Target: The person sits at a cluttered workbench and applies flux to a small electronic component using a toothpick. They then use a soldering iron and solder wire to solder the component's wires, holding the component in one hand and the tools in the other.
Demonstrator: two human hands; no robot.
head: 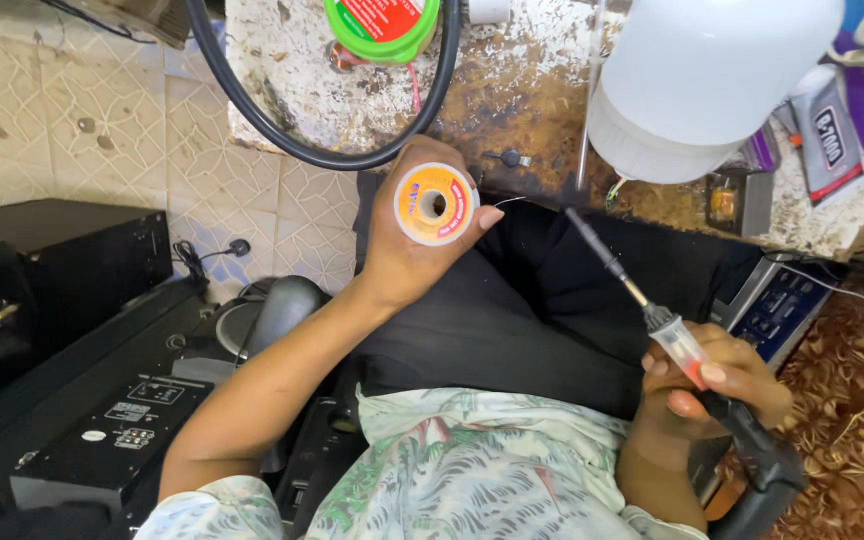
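Worn and stained, the bench [512, 90] runs across the top of the view, with pale patterned floor tiles [72, 110] to its left and a brown patterned carpet [862, 400] at the lower right. Black audio equipment [82, 400] fills the lower left, beside the person's lap in dark trousers and a floral shirt. On the bench lies a large white lamp bulb housing [702, 80], a thick black cable [322, 150] looped in an arc, and a round green tin [382, 25] at the top edge. A glue tube [827, 135] rests near the right end.

The left hand [402, 240] is raised over the lap just below the bench edge, its fingers closed around a small orange-labelled spool of solder wire [436, 204]; a thin strand sticks out to the right past the thumb. The right hand [717, 390], lower right, grips a soldering iron [652, 320] by its clear handle, fingers wrapped tight, the dark tip pointing up-left toward the bulb housing without touching it.
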